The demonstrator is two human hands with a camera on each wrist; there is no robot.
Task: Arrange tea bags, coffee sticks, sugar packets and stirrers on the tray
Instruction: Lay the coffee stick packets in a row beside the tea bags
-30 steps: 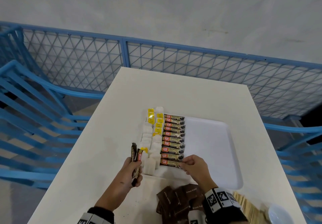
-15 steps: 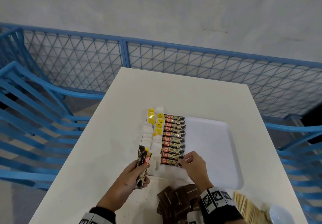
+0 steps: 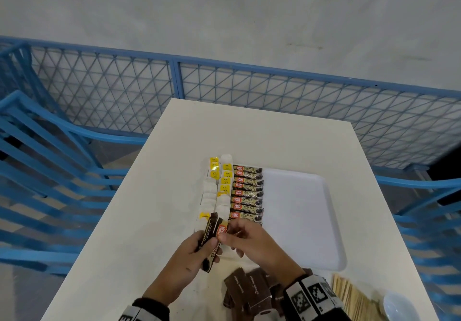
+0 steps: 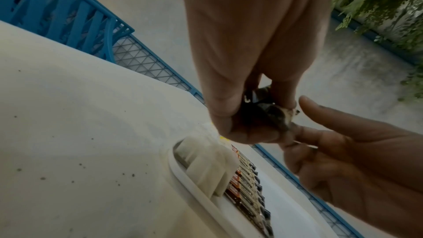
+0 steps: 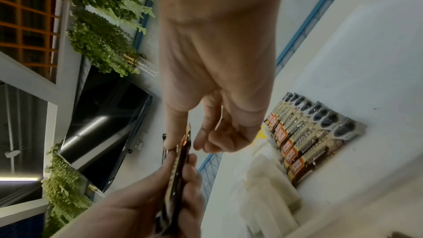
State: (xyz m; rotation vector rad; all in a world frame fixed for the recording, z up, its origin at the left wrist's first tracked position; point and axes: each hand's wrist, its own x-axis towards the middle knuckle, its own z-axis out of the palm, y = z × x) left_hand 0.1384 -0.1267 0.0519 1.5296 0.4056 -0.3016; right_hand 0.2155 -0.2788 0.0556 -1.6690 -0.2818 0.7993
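Observation:
My left hand [image 3: 199, 243] grips a small bundle of coffee sticks [image 3: 212, 239] upright above the tray's near left corner. My right hand [image 3: 229, 234] has come up against it and pinches the orange top end of one stick [image 5: 184, 142] between thumb and fingers. On the white tray [image 3: 299, 220], two columns of tea bags [image 3: 209, 196] with yellow tags lie along the left side. A row of coffee sticks [image 3: 247, 193] lies beside them. In the left wrist view, the bundle [image 4: 263, 113] shows dark between my fingers, over the tea bags [image 4: 206, 166].
Brown sugar packets [image 3: 249, 290] lie in a heap on the white table [image 3: 149, 220] just below my right wrist. Wooden stirrers [image 3: 349, 298] and a white bowl [image 3: 399, 305] sit at the near right. Blue chairs and a blue mesh fence [image 3: 174, 83] surround the table.
My right hand has left the near end of the coffee stick row and moved left to the bundle. My left hand has carried the bundle right, toward the tray.

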